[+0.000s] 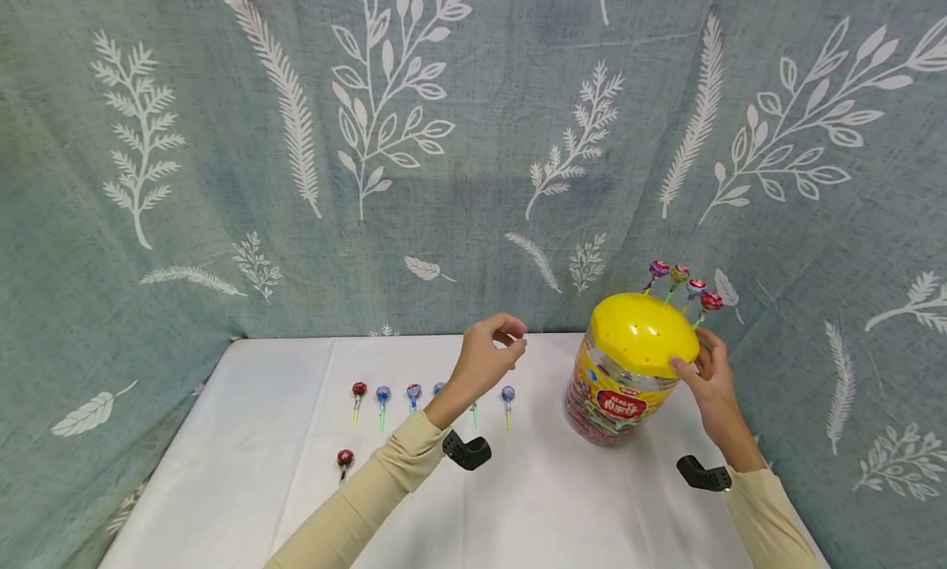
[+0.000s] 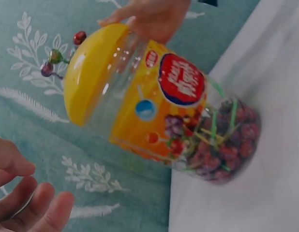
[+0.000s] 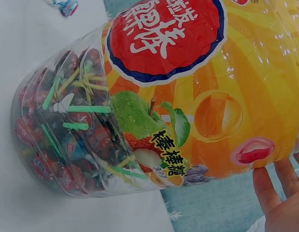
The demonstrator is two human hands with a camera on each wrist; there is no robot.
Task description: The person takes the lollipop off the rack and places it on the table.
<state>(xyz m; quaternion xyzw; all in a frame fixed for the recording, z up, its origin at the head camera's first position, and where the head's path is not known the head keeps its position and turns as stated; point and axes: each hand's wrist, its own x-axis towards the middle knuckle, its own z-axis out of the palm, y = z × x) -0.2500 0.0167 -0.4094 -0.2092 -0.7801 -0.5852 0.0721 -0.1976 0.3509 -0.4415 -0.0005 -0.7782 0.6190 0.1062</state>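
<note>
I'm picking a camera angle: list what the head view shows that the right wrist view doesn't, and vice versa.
Of the two, only the head view shows the yellow lid, four lollipops at its edge, and the left hand. Only the right wrist view clearly shows the green apple printed on the jar. Both show the jar, the right hand and the white tabletop.
</note>
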